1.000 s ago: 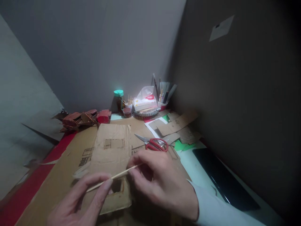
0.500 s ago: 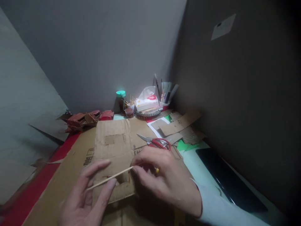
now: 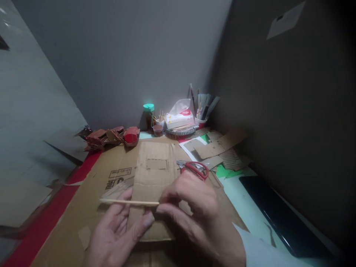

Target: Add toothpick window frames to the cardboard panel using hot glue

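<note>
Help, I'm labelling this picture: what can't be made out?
Head view:
Thin pale wooden stick: right end hidden in right hand.
Red-handled metal scissors: handles partly behind that hand.
Black boxed printing on brown cardboard: too blurred.
Left hand: wrist cut off by bottom edge.

A plain, pale bluish-white sleeve with a loose edge ends at the bare right hand, and the left hand is bare as well.

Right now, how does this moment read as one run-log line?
right hand: pinching thin stick | left hand: at cardboard panel, grip unclear | red-handled scissors: beyond right hand
</note>
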`<state>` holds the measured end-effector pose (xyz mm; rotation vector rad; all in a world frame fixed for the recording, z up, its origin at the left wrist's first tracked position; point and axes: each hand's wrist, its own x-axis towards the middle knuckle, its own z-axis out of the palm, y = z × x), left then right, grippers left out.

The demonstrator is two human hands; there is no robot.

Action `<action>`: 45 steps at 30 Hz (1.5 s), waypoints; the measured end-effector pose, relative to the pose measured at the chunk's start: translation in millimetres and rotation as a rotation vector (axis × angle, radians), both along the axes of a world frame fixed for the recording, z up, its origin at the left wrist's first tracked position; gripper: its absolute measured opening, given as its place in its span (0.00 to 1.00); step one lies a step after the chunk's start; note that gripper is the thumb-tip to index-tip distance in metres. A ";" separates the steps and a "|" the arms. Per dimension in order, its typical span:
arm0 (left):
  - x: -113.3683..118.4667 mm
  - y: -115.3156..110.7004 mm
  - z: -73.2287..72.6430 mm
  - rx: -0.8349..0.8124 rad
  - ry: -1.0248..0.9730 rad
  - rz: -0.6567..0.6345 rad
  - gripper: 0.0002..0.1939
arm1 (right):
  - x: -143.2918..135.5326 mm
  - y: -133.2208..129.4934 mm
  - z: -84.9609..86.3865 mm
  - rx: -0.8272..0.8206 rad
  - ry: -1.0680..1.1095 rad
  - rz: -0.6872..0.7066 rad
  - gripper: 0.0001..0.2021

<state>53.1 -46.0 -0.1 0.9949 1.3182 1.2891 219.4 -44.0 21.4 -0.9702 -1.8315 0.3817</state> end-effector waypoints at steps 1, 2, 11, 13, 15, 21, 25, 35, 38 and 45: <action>0.1 -1.0 0.3 -0.030 -0.030 -0.011 0.26 | -1.6 -0.5 -3.0 0.027 -0.024 -0.010 0.10; 0.1 -1.7 1.2 -0.060 -0.078 -0.028 0.26 | -3.2 -1.0 -5.9 0.044 -0.056 -0.020 0.10; -8.9 4.1 6.0 -0.190 -0.386 -0.189 0.17 | -4.2 -4.6 -2.0 0.070 -0.093 -0.014 0.07; -10.5 6.2 7.6 -0.195 -0.416 -0.177 0.12 | -0.9 -2.6 2.3 -0.026 0.053 -0.086 0.02; -11.4 7.6 9.7 -0.201 -0.420 -0.138 0.13 | 1.8 0.4 5.1 -0.199 0.204 -0.114 0.04; -12.5 7.5 11.1 -0.242 -0.478 -0.087 0.19 | -0.7 5.4 4.9 -0.748 0.405 0.241 0.06; -11.8 6.0 10.1 -0.239 -0.505 -0.127 0.25 | -4.7 5.5 0.2 -0.773 0.434 0.297 0.09; -15.0 0.9 11.7 -0.294 -0.549 -0.144 0.12 | -4.2 6.6 3.6 -0.777 0.400 0.243 0.07; -15.2 0.4 12.6 -0.323 -0.535 -0.119 0.10 | -3.9 6.3 6.4 -0.828 0.410 0.237 0.07; -12.1 1.7 11.0 -0.278 -0.433 -0.085 0.15 | -3.6 5.7 8.3 -0.840 0.400 0.234 0.07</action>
